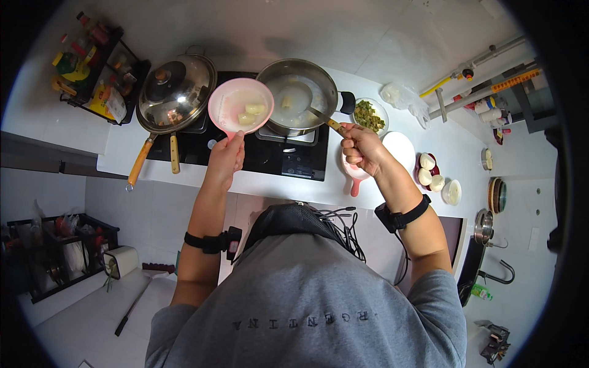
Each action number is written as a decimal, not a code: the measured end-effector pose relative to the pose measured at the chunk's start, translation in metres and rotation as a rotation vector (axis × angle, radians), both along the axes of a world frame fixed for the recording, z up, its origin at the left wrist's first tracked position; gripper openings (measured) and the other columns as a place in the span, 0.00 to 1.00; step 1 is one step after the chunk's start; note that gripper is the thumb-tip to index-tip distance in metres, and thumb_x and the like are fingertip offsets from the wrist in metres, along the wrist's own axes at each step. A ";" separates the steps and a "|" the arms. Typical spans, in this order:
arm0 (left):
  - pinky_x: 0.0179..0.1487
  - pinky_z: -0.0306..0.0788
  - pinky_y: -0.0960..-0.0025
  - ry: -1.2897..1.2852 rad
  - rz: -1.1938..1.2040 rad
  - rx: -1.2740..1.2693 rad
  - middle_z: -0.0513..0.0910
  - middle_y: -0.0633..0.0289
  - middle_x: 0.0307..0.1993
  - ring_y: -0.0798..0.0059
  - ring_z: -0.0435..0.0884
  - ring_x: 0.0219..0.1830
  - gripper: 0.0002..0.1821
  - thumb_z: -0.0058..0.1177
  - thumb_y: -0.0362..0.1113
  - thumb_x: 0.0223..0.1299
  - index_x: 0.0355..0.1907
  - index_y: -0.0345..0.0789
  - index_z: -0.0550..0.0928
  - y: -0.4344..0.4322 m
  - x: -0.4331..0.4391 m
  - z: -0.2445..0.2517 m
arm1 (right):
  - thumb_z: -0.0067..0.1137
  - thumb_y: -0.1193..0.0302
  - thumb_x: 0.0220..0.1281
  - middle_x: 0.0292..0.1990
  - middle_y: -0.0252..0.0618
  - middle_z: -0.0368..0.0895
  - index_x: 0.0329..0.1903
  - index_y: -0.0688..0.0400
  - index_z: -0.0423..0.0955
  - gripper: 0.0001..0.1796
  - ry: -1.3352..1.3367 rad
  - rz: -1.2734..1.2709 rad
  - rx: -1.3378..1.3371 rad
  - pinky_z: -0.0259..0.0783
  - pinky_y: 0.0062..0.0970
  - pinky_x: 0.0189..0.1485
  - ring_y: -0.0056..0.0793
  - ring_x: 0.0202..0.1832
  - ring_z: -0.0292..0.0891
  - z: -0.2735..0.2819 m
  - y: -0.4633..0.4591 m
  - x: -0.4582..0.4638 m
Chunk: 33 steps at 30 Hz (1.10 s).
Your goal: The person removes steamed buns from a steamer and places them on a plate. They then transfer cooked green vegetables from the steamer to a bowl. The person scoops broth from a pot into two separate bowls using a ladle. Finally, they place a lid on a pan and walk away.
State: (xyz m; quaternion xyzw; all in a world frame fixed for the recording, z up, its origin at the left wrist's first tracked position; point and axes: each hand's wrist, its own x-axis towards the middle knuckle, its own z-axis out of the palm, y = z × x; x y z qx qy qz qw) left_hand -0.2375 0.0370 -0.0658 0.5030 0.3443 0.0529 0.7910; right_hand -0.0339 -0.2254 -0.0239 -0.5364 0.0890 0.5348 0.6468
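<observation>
My left hand (pixel 227 156) grips the handle of a pink bowl (pixel 220 102), held level over the cooktop beside the pot. Cloudy liquid and two pale chunks of food (pixel 251 114) sit in it. My right hand (pixel 362 149) is closed around the wooden handle of a metal ladle (pixel 334 124). The ladle's bowl is down inside a steel pot (pixel 330 87) of whitish liquid, with one pale chunk (pixel 286 101) visible in it. Below my right hand, a second pink-handled bowl (pixel 355 184) stands on the counter, partly covered by the hand.
A lidded pan (pixel 193 110) occupies the left of the black cooktop (pixel 257 158). To the right are a plate of chopped greens (pixel 385 115), a white plate (pixel 399 146), several pale round foods (pixel 425 177) and a small cup (pixel 452 192). A condiment rack (pixel 120 46) stands far left.
</observation>
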 end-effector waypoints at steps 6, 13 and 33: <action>0.16 0.49 0.80 -0.002 -0.001 -0.012 0.63 0.74 0.12 0.88 0.56 0.11 0.17 0.49 0.46 0.71 0.27 0.40 0.69 -0.002 -0.001 -0.002 | 0.39 0.73 0.71 0.18 0.25 0.55 0.37 0.53 0.58 0.04 0.369 -0.140 0.176 0.44 0.16 0.14 0.13 0.15 0.45 0.007 -0.002 0.002; 0.16 0.48 0.80 -0.011 -0.014 -0.005 0.62 0.74 0.13 0.88 0.55 0.11 0.17 0.50 0.46 0.71 0.27 0.40 0.69 -0.005 0.000 -0.001 | 0.40 0.73 0.71 0.18 0.25 0.56 0.33 0.53 0.56 0.08 0.329 -0.136 0.158 0.45 0.16 0.13 0.13 0.15 0.45 0.028 -0.011 -0.002; 0.16 0.49 0.82 -0.010 -0.082 -0.042 0.62 0.75 0.12 0.89 0.56 0.11 0.17 0.49 0.46 0.71 0.27 0.41 0.69 -0.005 0.006 -0.015 | 0.39 0.74 0.70 0.20 0.27 0.57 0.32 0.55 0.58 0.08 0.310 -0.182 0.127 0.46 0.15 0.13 0.13 0.15 0.45 0.047 -0.022 -0.003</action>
